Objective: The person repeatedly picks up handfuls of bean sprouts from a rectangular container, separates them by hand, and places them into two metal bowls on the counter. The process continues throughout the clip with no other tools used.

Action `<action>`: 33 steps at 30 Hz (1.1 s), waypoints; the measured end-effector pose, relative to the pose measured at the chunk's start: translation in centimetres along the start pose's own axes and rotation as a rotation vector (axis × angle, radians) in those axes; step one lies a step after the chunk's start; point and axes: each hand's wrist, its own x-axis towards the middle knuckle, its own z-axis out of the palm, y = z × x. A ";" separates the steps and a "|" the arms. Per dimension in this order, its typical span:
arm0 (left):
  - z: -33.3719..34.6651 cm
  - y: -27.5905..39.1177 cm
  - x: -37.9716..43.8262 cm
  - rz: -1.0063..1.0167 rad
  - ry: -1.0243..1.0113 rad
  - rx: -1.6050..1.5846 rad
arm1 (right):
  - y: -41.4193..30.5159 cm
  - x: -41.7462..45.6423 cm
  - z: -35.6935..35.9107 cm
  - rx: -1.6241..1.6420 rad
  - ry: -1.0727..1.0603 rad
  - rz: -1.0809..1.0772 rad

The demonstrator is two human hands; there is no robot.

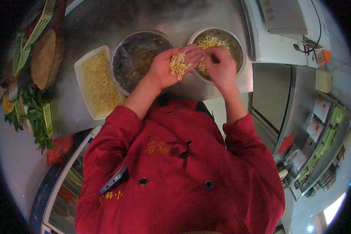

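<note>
My left hand (169, 65) is palm up with a small heap of bean sprouts (180, 65) lying on its palm and fingers. Close to its fingertips is my right hand (222, 65), fingers bent inward; whether a sprout is between them is too blurred to tell. Beneath the right hand stands a round metal bowl (242, 55) with more yellow-headed sprouts (212, 42) inside, partly hidden by the hand. A larger round basin (131, 64) holds dark contents with scattered bits, behind my left hand. Left of it is a white rectangular tub (83, 87) full of pale yellow pieces (101, 79).
The vessels stand on a metal worktop (175, 17). Leafy greens (38, 114), green plastic baskets (48, 120) and a round wooden board (44, 60) are at the left. A white appliance (278, 44) with a cable is at the upper right, shelving (321, 152) at the right.
</note>
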 end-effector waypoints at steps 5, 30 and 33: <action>1.5 -0.6 -0.1 0.099 0.066 0.021 | 2.2 1.0 -2.4 -0.300 0.071 -0.070; -0.5 0.0 -4.9 0.252 0.022 -0.086 | -4.2 0.8 0.2 0.159 -0.204 -0.077; 0.1 0.1 -5.1 0.301 0.078 -0.048 | -0.5 1.7 -1.1 -0.049 -0.070 -0.077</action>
